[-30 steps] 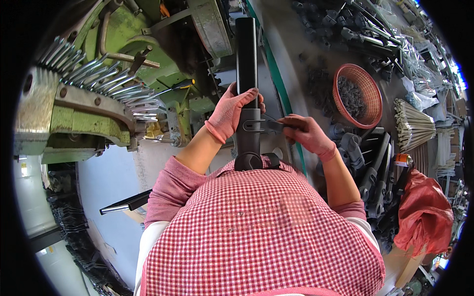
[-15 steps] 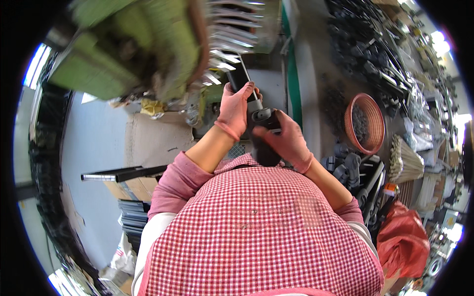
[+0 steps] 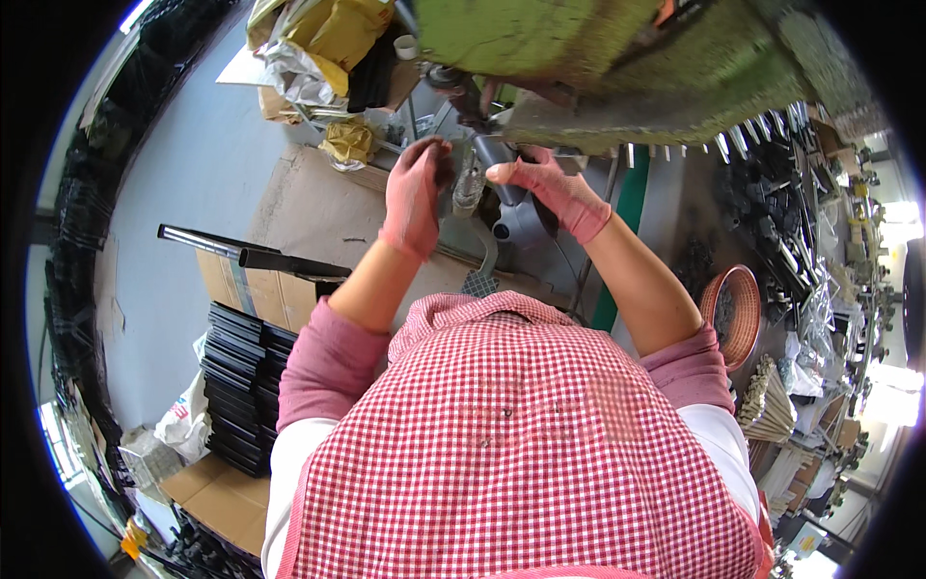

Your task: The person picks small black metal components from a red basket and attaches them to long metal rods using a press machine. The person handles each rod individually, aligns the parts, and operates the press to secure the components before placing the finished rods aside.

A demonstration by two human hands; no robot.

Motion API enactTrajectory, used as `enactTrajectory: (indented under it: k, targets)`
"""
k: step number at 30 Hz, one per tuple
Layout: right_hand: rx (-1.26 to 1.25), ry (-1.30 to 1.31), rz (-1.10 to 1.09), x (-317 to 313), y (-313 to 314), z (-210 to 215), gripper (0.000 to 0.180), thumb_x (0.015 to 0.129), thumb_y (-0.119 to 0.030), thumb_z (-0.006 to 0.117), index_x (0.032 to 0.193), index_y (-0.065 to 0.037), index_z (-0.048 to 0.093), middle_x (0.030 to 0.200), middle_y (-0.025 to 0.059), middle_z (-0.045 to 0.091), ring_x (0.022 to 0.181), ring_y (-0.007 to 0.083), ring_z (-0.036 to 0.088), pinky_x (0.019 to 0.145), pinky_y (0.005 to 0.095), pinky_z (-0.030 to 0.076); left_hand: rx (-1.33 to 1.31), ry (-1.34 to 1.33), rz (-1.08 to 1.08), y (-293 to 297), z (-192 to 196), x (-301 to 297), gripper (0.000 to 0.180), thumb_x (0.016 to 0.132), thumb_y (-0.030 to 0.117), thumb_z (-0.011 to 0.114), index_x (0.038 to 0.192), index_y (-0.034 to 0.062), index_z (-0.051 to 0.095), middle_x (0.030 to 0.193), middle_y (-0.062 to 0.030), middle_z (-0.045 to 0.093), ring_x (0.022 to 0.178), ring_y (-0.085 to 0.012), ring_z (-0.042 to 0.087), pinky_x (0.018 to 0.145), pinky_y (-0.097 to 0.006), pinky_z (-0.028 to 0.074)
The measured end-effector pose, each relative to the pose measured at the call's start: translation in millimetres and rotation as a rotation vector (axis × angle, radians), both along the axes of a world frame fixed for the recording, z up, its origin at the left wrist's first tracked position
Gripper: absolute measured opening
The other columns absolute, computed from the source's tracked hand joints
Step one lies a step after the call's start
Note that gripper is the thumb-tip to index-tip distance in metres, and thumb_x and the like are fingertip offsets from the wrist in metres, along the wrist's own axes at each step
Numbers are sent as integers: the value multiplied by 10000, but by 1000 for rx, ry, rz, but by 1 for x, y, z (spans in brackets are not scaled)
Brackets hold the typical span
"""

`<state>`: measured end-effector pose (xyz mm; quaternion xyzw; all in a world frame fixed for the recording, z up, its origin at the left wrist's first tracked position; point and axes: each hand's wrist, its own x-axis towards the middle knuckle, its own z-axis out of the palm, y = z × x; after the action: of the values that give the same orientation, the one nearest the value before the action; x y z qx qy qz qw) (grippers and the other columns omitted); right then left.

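My right hand, in a pink work glove, grips a dark grey tubular part with a rounded, hollow lower end. The thumb lies across its near side, and the upper end of the part reaches under a green machine. Left of it, apart from the part, is my left hand in a matching glove with darkened fingertips. Its fingers are curled together; anything between them is too small to make out. Between the hands stands a metal machine fitting, above a foot pedal.
Black rectangular tubes lie across a cardboard box at left, above stacked black profiles. A reddish basket stands at right beside heaped dark parts. Yellow and white bags sit at the far left.
My view has turned, so the green machine now appears further right. My left hand has let go of the dark part. My right hand has brought the part up beneath the machine.
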<state>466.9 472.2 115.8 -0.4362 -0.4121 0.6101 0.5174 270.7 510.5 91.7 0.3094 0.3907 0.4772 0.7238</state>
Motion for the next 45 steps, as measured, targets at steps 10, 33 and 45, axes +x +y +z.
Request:
enactTrajectory:
  k: [10, 33, 45]
  targets:
    - [-266, -500, 95, -15, 8, 37, 519, 745, -271, 799, 1174, -38, 623, 999, 38, 646, 838, 140, 641, 768, 280, 505, 165, 12, -332, 82, 15, 20, 220, 924, 242, 627, 1059, 75, 672, 925, 3, 682, 799, -134, 652, 704, -286, 520]
    - [2, -1340, -172, -43, -7, -4, 681, 618, -444, 779, 1058, 41, 591, 969, 231, 691, 966, 360, 680, 861, 388, 539, -70, -2, -411, 104, -43, -38, 132, 906, 169, 531, 965, 72, 597, 920, -49, 621, 922, -210, 644, 767, -365, 579]
    - [-268, -937, -136, 2, -54, 4, 822, 671, -405, 788, 1157, 166, 450, 997, 297, 653, 977, 346, 669, 798, 383, 536, -52, -148, -456, 147, -45, -52, 228, 986, 333, 535, 949, 127, 626, 836, 4, 622, 778, -156, 588, 808, -352, 507]
